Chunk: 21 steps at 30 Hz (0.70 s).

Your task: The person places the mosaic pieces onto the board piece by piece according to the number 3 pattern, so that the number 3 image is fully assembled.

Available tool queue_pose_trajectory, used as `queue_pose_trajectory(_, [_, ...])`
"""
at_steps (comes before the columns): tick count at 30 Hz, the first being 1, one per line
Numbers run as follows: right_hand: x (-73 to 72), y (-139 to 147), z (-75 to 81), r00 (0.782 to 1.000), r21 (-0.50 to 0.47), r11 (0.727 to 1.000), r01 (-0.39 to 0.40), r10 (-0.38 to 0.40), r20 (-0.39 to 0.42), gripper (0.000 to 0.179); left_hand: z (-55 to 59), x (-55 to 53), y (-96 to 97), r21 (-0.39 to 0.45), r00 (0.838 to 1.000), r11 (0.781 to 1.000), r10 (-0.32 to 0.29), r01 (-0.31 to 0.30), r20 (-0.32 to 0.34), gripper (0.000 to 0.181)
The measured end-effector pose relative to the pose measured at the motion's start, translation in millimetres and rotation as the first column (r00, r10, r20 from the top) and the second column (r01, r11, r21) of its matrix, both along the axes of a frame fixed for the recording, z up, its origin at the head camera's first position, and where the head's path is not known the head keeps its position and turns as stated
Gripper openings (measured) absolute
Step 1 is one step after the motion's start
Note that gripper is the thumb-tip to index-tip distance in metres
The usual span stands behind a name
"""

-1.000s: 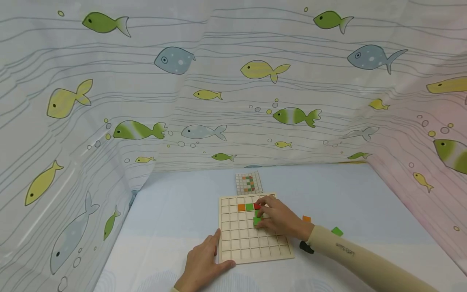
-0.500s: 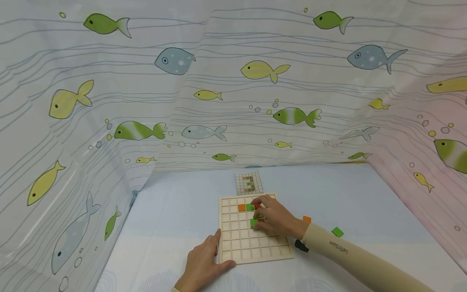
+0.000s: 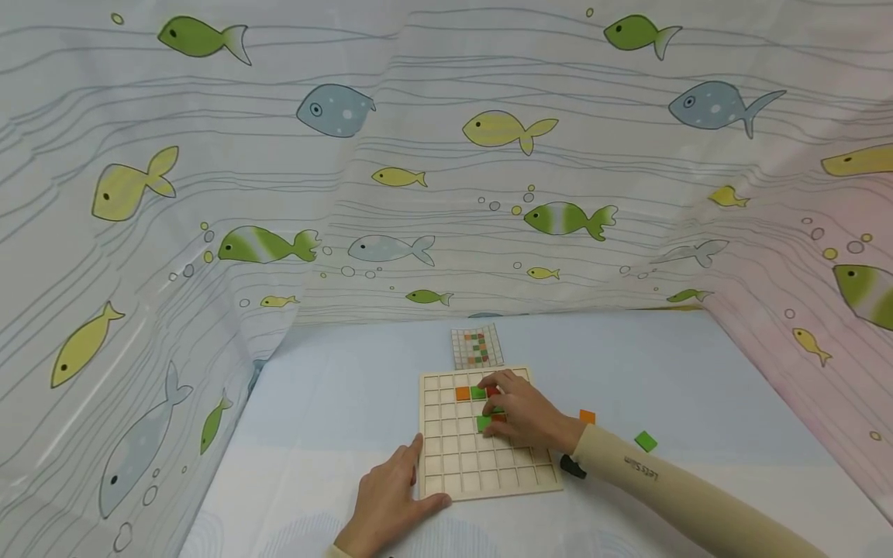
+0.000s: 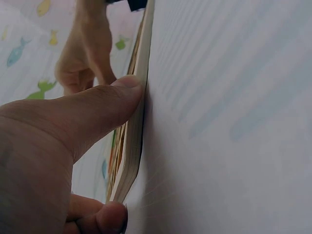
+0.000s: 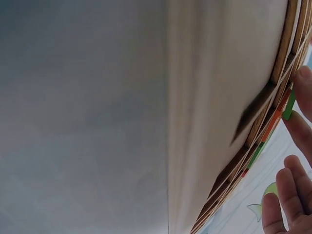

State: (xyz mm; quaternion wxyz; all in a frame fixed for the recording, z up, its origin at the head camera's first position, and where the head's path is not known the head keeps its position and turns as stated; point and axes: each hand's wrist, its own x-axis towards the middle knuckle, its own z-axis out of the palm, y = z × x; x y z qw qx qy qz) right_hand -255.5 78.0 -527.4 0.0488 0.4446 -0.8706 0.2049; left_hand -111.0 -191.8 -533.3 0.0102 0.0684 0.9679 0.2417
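A wooden grid board (image 3: 460, 465) lies on the pale blue table. Its top rows hold an orange tile (image 3: 462, 394), a green tile (image 3: 477, 393) and a red tile (image 3: 491, 391). My right hand (image 3: 516, 409) hovers low over the board's middle, its curled fingers pinching a green tile (image 3: 483, 423) with a red one just beside it. In the right wrist view the fingertips (image 5: 302, 83) touch that green tile (image 5: 288, 105) at the board's rim (image 5: 273, 83). My left hand (image 3: 387, 500) rests flat at the board's near left corner, thumb (image 4: 78, 117) pressed against the edge (image 4: 132, 146).
A small pattern card (image 3: 477, 347) lies just behind the board. Loose orange (image 3: 587, 416) and green (image 3: 645, 442) tiles sit on the table to the right. A fish-print curtain (image 3: 446, 155) walls the table at the back and both sides.
My right hand has shifted slightly left over the board, carrying the green tile about one cell left. The left hand has stayed at the corner.
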Motion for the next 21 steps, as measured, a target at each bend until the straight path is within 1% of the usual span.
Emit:
queue_pose_trajectory(7, [-1.1,-2.3,0.6,1.0,0.001,1.0,-0.015,0.015,0.003,0.028,1.1,-0.1,-0.5,0.006,1.0,1.0,-0.001,0.0,0.008,0.108])
queue_pose_trajectory(14, [-0.7,-2.6,-1.5,0.999,-0.02,0.999,-0.03,0.03,-0.027,0.027,0.6,0.0,-0.6,0.005,1.0,1.0,-0.001,0.001,0.019,0.108])
queue_pose_trajectory(21, [-0.3,-3.6,0.8,1.0,0.024,1.0,0.003,-0.004,0.019,0.027,0.3,-0.2,-0.5,0.009,1.0,1.0,-0.001,0.001,0.013,0.107])
